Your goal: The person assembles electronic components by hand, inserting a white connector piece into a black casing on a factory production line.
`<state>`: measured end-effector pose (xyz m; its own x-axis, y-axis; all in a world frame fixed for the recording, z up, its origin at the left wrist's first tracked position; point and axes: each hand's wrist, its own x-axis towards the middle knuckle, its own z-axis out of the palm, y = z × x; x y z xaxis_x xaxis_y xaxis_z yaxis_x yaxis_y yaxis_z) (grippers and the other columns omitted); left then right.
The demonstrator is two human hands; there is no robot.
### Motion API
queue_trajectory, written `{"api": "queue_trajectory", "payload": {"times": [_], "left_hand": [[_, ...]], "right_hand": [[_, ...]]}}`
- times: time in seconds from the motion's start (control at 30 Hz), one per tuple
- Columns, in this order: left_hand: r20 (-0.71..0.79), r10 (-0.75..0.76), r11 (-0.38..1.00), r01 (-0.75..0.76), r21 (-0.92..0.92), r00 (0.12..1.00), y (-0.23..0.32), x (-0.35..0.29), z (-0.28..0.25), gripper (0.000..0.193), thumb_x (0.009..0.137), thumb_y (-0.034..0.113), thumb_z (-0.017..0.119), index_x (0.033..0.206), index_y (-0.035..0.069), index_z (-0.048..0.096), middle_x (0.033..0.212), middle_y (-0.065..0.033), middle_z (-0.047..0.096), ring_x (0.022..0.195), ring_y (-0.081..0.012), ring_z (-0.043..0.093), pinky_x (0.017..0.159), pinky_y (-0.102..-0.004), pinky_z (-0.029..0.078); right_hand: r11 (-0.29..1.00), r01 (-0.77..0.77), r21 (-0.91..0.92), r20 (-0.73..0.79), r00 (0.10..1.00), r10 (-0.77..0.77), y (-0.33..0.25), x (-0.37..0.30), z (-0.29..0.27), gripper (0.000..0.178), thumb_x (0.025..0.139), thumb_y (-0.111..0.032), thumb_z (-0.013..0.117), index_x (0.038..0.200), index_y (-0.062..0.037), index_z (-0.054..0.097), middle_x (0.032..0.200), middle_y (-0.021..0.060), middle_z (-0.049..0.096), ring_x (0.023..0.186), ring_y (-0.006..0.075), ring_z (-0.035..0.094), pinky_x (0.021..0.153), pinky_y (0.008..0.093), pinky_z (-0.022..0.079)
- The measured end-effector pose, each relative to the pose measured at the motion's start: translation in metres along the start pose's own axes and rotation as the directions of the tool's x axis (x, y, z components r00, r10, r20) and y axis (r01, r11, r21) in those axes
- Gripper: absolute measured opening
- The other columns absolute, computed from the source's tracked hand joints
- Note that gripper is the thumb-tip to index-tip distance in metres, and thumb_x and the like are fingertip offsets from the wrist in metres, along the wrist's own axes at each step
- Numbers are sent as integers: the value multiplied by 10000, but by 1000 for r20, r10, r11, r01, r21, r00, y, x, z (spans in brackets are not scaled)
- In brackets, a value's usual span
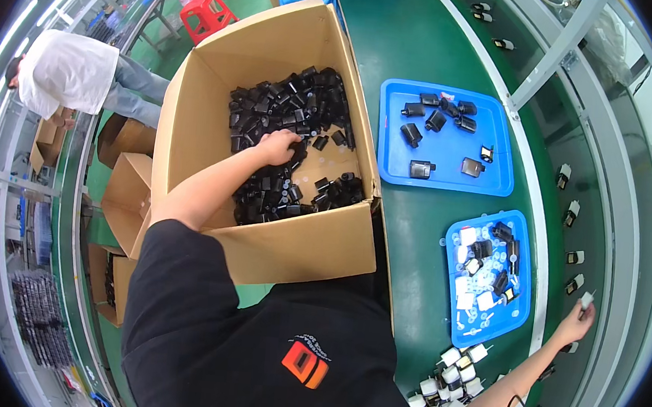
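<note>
My left hand [277, 147] reaches into a large cardboard box [260, 256]. Its fingers curl down among black plastic housings [272, 107] heaped there, and whatever they grip is hidden under them. Far to the right, my right hand [575, 324] pinches a small white plastic part [587, 300] with a thin tip over the green conveyor belt [544, 259]. Similar white-and-black parts [572, 214] lie spaced along that belt.
A blue tray [442, 183] beside the box carries several black housings. Nearer, a smaller blue tray [470, 339] holds white and black parts among clear discs. White-and-black parts [450, 378] are piled by my right forearm. A metal post [560, 53] slants over the belt; a person [68, 72] stands at left.
</note>
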<state>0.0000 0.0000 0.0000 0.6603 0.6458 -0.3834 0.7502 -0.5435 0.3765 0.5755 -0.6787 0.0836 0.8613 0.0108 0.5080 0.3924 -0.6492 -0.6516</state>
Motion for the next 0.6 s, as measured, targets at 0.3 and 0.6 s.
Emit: {"api": "queue_trajectory", "payload": {"times": [0.3,0.6], "left_hand": [[-102,-135,892,165,421,986,4,44,9,491,796,203,657,1270,163,534,1248,-102,550,1224,-303,490,978,-452,415],[-565,185,981,-189,52,804,-6,46,-12,150,877,68,461,1003,23,530,966,-268,581,895,-452,561,822,-493,470]], "right_hand": [[408,-291,865,149,927,345,-180,-172,-51,380,1010,-180,459,1348,-16,399,1104,167,547,948,212,560,809,282,503],[166,-392,905,319,883,345,-215,-246,-20,275,942,-24,520,1216,-31,499,1055,134,589,825,165,564,751,260,503]]}}
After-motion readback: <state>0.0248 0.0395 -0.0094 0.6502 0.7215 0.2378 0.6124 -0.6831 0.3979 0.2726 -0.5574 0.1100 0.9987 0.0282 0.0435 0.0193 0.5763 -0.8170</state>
